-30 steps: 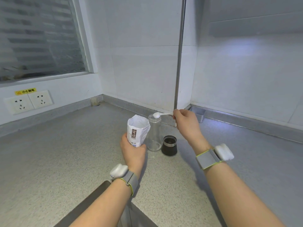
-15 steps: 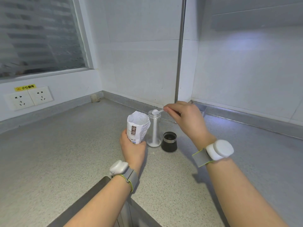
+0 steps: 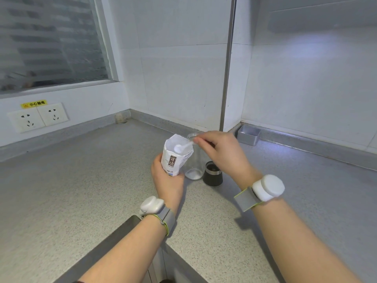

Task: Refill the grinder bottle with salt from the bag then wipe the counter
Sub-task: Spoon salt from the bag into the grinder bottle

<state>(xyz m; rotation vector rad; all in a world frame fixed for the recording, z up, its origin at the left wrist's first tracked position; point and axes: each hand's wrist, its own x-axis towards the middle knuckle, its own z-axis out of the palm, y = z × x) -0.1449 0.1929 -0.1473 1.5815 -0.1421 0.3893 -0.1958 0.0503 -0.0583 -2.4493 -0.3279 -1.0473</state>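
Observation:
My left hand (image 3: 166, 178) grips a white salt bag (image 3: 174, 158) upright on the grey counter (image 3: 81, 190), its top torn open. My right hand (image 3: 221, 152) pinches the handle of a small white spoon (image 3: 180, 147), whose bowl sits over the bag's open mouth. Just right of the bag stands the clear grinder bottle (image 3: 192, 162), uncapped, with a thin layer of salt at its bottom. The bottle's dark grinder cap (image 3: 212, 174) rests on the counter beside it.
A small metal tin (image 3: 248, 134) sits against the back wall at the right. Two wall sockets (image 3: 37, 117) lie at the left under a window. The counter's inner corner edge (image 3: 163, 244) drops off near my forearms.
The spoon has moved left from above the bottle's mouth to over the bag's opening. A little salt now lies in the bottle. My left hand has kept its hold on the bag.

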